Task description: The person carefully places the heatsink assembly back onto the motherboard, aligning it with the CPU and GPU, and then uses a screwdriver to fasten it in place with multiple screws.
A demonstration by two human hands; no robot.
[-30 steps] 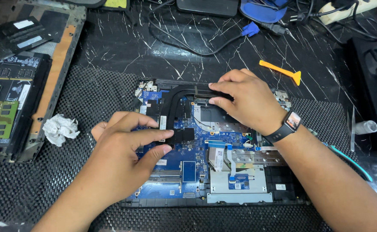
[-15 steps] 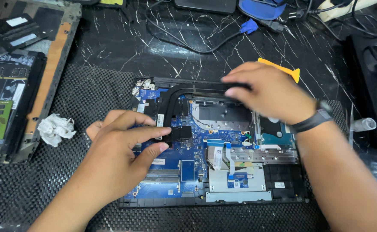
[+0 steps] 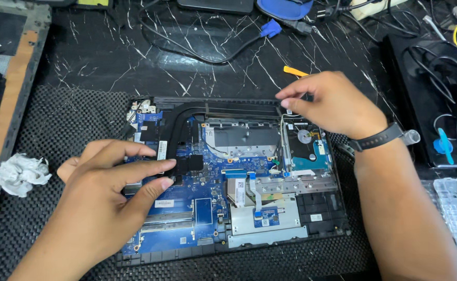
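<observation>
An opened laptop (image 3: 322,208) lies bottom up on a black mesh mat, showing its blue motherboard (image 3: 207,205), a black heat pipe (image 3: 174,122) and a hard drive (image 3: 312,148). My left hand (image 3: 109,187) rests flat on the board's left side, fingers spread, with the fingertips next to the black heat sink plate (image 3: 189,164). My right hand (image 3: 332,104), with a black wristband, hovers at the laptop's top right corner. Its thumb and forefinger pinch the top end of a thin grey wire (image 3: 283,138) that runs down beside the hard drive.
An orange pry tool (image 3: 293,71) lies behind my right hand. A crumpled white tissue (image 3: 20,174) sits at the mat's left edge, next to a laptop cover (image 3: 7,114). Black cables (image 3: 187,49), a blue plug and more gear crowd the marble table's back and right side.
My right hand moved from the heat pipe at the laptop's centre rightwards to the top right corner. My left hand stayed on the board's left side.
</observation>
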